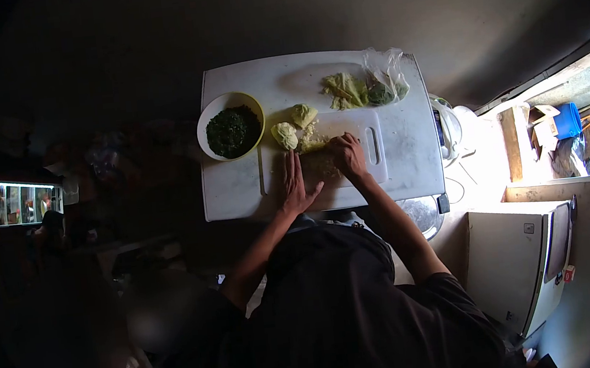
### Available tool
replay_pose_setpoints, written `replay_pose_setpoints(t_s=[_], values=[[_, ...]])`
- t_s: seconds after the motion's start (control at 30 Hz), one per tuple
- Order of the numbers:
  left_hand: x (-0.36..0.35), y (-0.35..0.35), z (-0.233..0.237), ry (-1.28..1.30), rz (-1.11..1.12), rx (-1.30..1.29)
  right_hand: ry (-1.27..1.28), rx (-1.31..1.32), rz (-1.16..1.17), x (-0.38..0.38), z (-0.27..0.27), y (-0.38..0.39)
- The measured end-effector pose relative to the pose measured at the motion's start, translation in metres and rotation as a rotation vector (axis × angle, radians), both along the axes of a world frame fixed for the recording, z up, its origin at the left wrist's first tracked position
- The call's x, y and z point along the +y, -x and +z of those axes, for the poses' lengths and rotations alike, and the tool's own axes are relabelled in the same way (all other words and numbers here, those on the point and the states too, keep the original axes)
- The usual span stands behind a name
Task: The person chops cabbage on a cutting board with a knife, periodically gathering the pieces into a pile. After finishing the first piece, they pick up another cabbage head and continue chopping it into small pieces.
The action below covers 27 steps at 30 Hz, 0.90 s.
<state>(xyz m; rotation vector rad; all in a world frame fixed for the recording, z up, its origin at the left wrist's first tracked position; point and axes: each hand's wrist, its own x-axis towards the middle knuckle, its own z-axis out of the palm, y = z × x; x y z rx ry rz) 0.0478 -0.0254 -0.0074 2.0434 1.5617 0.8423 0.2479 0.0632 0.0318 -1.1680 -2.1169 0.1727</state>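
A white cutting board (353, 122) with a handle slot lies on the table, with a small pile of finely chopped pale green cabbage (314, 141) on it. My right hand (348, 155) is closed at the right end of the pile, wrapped around what looks like a knife handle; the blade is dark and hard to make out. Fingers stretched forward and thumb spread, my left hand (297, 187) rests flat at the board's left part. Just beyond its fingertips sit a cut cabbage piece (285, 135) and a second cabbage piece (303, 115).
A bowl (255, 109) of dark green chopped leaves stands at the table's left. Loose cabbage leaves (345, 90) and a clear plastic bag (385, 74) with greens lie at the far right. The white table (239, 197) ends near my body. A white fridge (504, 255) stands to the right.
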Motion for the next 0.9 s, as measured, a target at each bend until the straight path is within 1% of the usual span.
replay_pose_setpoints(t_s=[0.07,0.13,0.17,0.2,0.27,0.3,0.33,0.4,0.43,0.47,0.5,0.57,0.63,0.67,0.73,0.77,0.8,0.87,0.9], values=[[0.000,0.006,-0.003,0.005,-0.021,-0.023,0.024,-0.034,0.024,0.002,-0.001,0.002],[0.003,0.003,-0.008,0.035,-0.018,0.043,-0.045,0.022,0.010,0.004,0.027,0.006],[0.000,0.000,-0.011,0.032,0.031,0.106,0.022,-0.006,-0.019,0.005,0.010,0.004],[-0.004,0.000,-0.013,0.035,0.032,0.107,0.026,-0.006,-0.017,0.002,-0.006,0.001],[0.002,0.003,-0.006,-0.006,-0.007,-0.017,0.009,-0.045,0.019,0.010,-0.026,-0.003],[0.001,0.001,0.007,0.149,0.028,-0.046,0.035,-0.054,0.017,0.012,-0.015,0.000],[-0.007,0.001,-0.003,0.163,0.025,-0.049,0.021,-0.034,-0.016,0.011,0.010,0.005],[-0.001,-0.001,-0.022,0.070,0.034,-0.013,0.009,0.014,0.008,0.011,0.028,0.009],[0.002,-0.001,-0.014,0.006,0.061,0.090,0.011,0.017,0.011,0.008,0.009,0.005],[0.001,0.000,-0.004,-0.008,0.018,-0.059,0.016,-0.017,0.016,0.010,-0.013,0.000],[0.001,0.003,-0.003,-0.014,0.011,-0.039,0.017,-0.051,0.021,0.013,-0.006,0.004],[0.001,0.005,-0.003,-0.024,0.009,-0.019,-0.013,-0.039,0.040,0.023,0.006,0.005],[0.000,0.002,-0.004,0.081,0.062,0.172,-0.059,-0.004,0.023,0.019,0.025,0.010],[-0.001,0.000,0.000,0.080,0.061,0.171,-0.060,-0.004,0.022,0.017,0.009,0.006],[-0.001,-0.002,0.009,0.080,0.052,-0.078,-0.090,-0.046,0.024,0.020,-0.023,0.003],[-0.001,0.001,0.009,0.052,0.054,-0.023,0.000,-0.088,0.072,0.021,-0.015,0.002],[0.003,0.004,0.002,0.047,0.059,-0.023,-0.006,-0.088,0.076,0.025,-0.002,0.005],[0.001,0.003,-0.009,0.056,0.054,0.169,-0.067,-0.018,0.015,0.022,0.023,0.011],[0.002,0.002,-0.006,0.141,0.065,0.102,-0.047,-0.060,-0.003,0.023,0.018,0.012]])
